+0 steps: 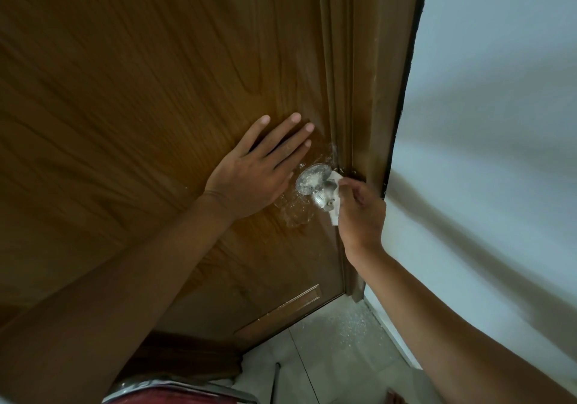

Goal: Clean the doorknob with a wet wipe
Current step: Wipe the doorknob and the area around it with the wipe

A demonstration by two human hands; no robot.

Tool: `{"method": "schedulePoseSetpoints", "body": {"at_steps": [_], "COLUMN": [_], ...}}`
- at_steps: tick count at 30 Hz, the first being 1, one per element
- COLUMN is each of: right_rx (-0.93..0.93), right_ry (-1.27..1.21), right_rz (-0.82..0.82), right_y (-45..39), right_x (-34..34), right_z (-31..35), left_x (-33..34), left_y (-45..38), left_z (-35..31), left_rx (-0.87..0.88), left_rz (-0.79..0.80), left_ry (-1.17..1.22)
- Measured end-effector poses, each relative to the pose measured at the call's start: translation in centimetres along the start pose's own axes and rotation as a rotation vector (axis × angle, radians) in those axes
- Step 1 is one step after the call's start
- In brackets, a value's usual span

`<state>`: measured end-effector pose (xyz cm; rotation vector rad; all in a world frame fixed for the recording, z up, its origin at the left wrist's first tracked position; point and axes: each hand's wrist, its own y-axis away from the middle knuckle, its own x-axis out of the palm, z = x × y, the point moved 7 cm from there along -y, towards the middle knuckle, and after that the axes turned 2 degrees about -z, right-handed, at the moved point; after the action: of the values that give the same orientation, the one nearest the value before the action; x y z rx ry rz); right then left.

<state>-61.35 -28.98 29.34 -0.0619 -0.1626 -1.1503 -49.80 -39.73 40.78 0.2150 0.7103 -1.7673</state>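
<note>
The right hand (359,207) pinches a white wipe (334,203) between curled fingers and thumb and holds it against the right side of the knob (324,196). The wipe runs from the top of the knob down past its lower edge, where a corner hangs free below the fingers. The knob is a round silvery ball, dull and speckled with pale spots, standing out from a round metal plate (312,177) that is also dusted white.

The left hand (259,172) lies flat on the door (140,107), just left of the plate, with fingers straight and spread, pointing up and to the right; it holds nothing. Its palm edge is close beside the plate.

The door is brown with a wood grain, and wet smears and white specks mark its surface around the plate and below the knob. To the right of the knob stands the brown frame (362,91), and past it a pale wall (499,122). Below, the floor (337,341) is of light tiles, scattered with white specks near the foot of the frame.
</note>
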Motion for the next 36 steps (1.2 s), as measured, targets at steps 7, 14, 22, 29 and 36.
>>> {"method": "schedulePoseSetpoints", "body": {"at_steps": [7, 14, 22, 29, 36], "right_rx": [-0.013, -0.102, -0.286, -0.505, -0.547], "right_ry": [0.071, 0.091, 0.255, 0.377, 0.436], "right_rz": [0.045, 0.031, 0.039, 0.143, 0.181], "right_y": [0.2, 0.9, 1.6, 1.8, 2.1], "right_x": [0.0, -0.3, -0.4, 0.5, 0.7], "right_z": [0.4, 0.6, 2.0, 3.9, 4.0], "left_x": [-0.2, -0.2, -0.1, -0.2, -0.1], "left_y": [-0.1, -0.1, -0.1, -0.1, 0.0], "left_z": [0.0, 0.1, 0.1, 0.1, 0.0], "left_rx": [0.008, 0.001, 0.007, 0.006, 0.018], "left_rz": [-0.007, -0.006, 0.002, -0.001, 0.017], "left_ry": [-0.015, -0.011, -0.022, -0.027, -0.034]}}
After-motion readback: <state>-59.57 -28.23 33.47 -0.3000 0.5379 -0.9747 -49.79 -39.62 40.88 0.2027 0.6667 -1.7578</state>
